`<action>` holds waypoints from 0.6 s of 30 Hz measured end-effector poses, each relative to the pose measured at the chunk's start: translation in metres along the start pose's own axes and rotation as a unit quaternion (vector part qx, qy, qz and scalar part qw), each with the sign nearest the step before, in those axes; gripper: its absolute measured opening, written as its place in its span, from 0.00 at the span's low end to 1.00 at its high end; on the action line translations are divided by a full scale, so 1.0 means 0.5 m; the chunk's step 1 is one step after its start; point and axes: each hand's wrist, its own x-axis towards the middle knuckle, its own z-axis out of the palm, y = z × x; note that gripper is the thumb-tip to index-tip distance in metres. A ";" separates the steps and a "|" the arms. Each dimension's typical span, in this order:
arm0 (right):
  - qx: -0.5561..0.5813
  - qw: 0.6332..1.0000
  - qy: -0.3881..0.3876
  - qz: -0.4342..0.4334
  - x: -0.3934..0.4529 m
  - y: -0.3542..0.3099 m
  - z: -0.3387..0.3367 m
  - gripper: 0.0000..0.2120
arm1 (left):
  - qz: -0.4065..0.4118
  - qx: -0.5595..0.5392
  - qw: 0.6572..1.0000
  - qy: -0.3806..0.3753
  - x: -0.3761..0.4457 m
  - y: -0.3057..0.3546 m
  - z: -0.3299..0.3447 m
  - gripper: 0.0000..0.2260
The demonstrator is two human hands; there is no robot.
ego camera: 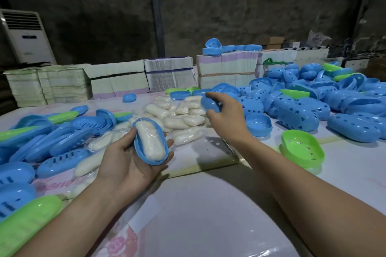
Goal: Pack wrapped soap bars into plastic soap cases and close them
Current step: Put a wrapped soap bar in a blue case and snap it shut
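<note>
Cradling blue oval plastic case base [150, 142] with white wrapped soap bar [150, 141] seated inside, left hand [133, 158] curled under for support; right hand [224, 110] pinching blue plastic lid [210, 104] above soap pile [179, 117] on tabletop [208, 204], likely for capping

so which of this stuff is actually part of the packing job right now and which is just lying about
In use:
- left hand holding the blue case half with a wrapped soap bar in it
- right hand gripping a blue lid
- pile of wrapped soap bars, next in line

Lying about:
- air conditioner
- stacked flat cartons
- green tray
</note>
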 end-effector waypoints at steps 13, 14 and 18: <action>0.349 0.891 -0.172 0.233 -0.070 -0.100 0.078 0.14 | -0.026 0.014 0.999 0.027 -0.006 -0.026 0.022 0.20; 0.258 0.929 -0.181 0.192 -0.076 -0.098 0.082 0.15 | -0.026 0.018 0.999 0.032 -0.005 -0.026 0.022 0.20; 0.136 0.951 -0.258 0.103 -0.098 -0.095 0.086 0.22 | -0.023 0.041 0.998 0.030 -0.007 -0.018 0.020 0.21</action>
